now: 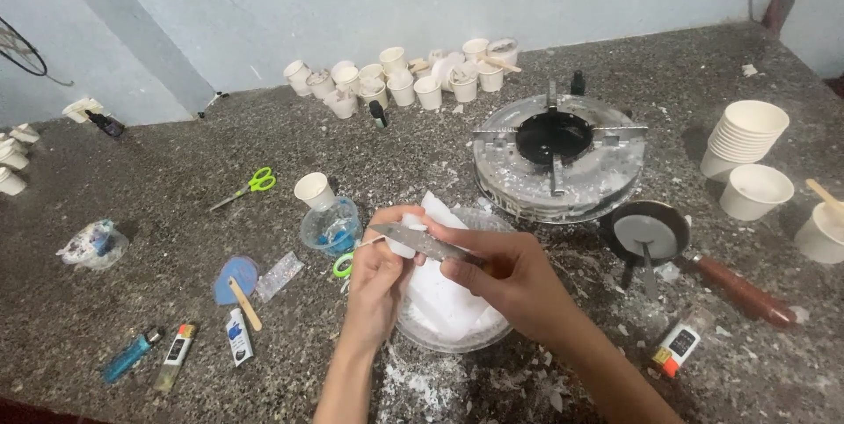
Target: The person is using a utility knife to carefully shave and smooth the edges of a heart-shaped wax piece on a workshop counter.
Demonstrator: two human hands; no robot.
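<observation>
Two hands work over the clear bowl (pixel 413 329), just in front of the gas burner (pixel 557 159). Left hand (pixel 380 273) pinches a small white wax chunk (pixel 406 236), steadying it above the bowl so shavings drop in. Right hand (pixel 510 276) grips a knife (pixel 420 241), blade laid against the chunk. White wax block (pixel 444 301) sits inside the bowl; small pan (pixel 649 232) lies right of it.

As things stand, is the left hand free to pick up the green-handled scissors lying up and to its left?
Probably not right away: the left hand is holding a white wax piece over the bowl. The path to the scissors looks open, with only a paper cup nearby.
</observation>
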